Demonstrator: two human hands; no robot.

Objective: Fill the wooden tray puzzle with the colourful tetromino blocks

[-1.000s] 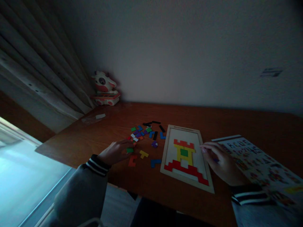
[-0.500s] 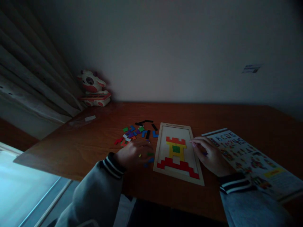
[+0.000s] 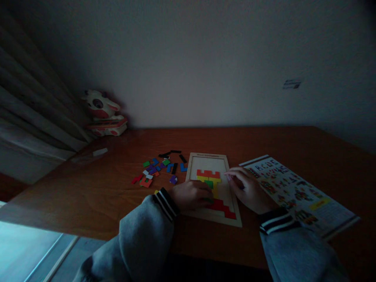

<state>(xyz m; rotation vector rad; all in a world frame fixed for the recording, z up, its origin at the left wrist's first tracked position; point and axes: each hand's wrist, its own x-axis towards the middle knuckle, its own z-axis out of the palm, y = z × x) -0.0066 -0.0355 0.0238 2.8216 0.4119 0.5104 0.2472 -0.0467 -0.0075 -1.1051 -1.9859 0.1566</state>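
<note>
My left hand is over the lower left part of a wooden puzzle board, its fingers bent down and pinched. A bit of green shows under the fingertips, seemingly a small puzzle piece; most of it is hidden. In the board lie an orange-red battlement piece, yellow pieces around a green square, and red stepped pieces at the bottom. My right hand rests by the board's right edge, fingers loosely curved, thumb and fingertips slightly apart, with no piece visible in it.
Loose coloured pieces lie scattered left of the board, with black strips among them. A printed pattern sheet lies to the right. At the back left stands a cow-shaped toy near the curtain.
My left hand has moved right, from the loose pieces onto the board's lower left. My right hand stays at the board's right edge. The whole view has shifted slightly.
</note>
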